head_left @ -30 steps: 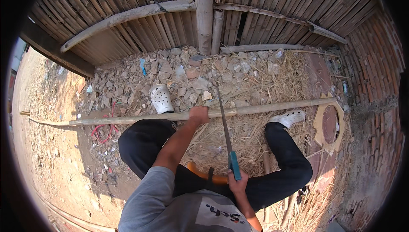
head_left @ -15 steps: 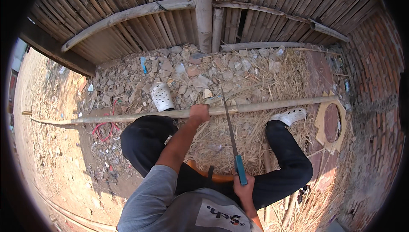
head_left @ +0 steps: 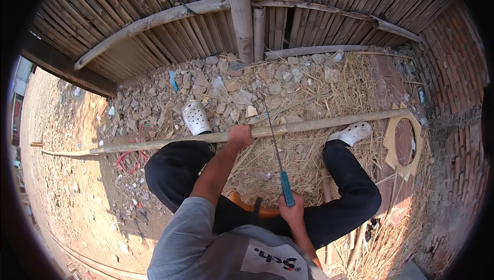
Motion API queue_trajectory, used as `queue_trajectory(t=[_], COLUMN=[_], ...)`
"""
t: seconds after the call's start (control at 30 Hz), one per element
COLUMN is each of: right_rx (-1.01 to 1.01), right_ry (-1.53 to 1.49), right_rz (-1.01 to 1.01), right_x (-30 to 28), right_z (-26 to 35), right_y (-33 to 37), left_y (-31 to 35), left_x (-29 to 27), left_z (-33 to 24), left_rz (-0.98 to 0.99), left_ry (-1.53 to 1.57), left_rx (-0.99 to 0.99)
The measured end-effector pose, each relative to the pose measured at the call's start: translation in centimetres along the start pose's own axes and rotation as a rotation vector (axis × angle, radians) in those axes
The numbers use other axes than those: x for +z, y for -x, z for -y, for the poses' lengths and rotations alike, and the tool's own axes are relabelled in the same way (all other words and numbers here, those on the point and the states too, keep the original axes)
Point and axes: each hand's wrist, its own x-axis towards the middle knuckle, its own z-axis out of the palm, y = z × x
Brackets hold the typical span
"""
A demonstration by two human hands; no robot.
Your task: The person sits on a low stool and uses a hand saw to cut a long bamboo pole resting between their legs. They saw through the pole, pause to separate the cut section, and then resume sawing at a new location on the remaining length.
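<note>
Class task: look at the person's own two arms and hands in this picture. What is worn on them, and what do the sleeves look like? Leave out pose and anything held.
Both hands, the left hand and the right hand, are bare: no gloves, and no watch or rings that can be made out. The forearms are uncovered too. The grey T-shirt has short sleeves, ending near the left elbow; its front bears a white panel with dark print.

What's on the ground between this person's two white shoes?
In the head view, between the left white shoe and the right white shoe lie straw and broken stones. The long bamboo pole crosses there, gripped by the left hand, with the saw blade across it.
</note>
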Motion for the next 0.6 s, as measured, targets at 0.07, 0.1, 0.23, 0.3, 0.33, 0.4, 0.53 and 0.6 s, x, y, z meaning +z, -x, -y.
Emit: queue_trajectory(t=[0.07, 0.1, 0.23, 0.3, 0.33, 0.4, 0.53, 0.6], right_rx=[-0.084, -0.116, 0.009, -0.049, -0.037, -0.014, -0.012, 0.033], right_ry=[-0.065, -0.094, 0.032, 0.073, 0.071, 0.073, -0.049, -0.064], right_rz=[-0.049, -0.076, 0.029, -0.006, 0.0, 0.013, -0.046, -0.006], right_x=[-1.1, -1.6, 0.8, 2.7, 2.3, 0.2, 0.1, 2.0], right_z=[0.6, 0.7, 0.3, 0.9, 1.0, 0.9, 1.1, -0.4], right_y=[2.5, 3.8, -0.8, -3.3, -2.5, 1.1, 1.8, -3.1], left_y=[-0.1, 0.2, 0.2, 0.6, 0.6, 0.7, 0.6, 0.3], left_x=[-0.5, -0.4, 0.1, -0.5, -1.0, -1.6, 0.0, 0.1], left_z=[0.3, -0.1, -0.4, -0.8, -0.7, -0.6, -0.3, -0.8], left_rz=[0.001, 0.003, 0.035, 0.048, 0.048, 0.029, -0.029, -0.02], left_ry=[-0.009, -0.015, -0.02, -0.017, -0.015, -0.011, -0.043, -0.028], left_rx=[-0.007, -0.016, -0.045, -0.04, -0.037, -0.037, -0.061, -0.045])
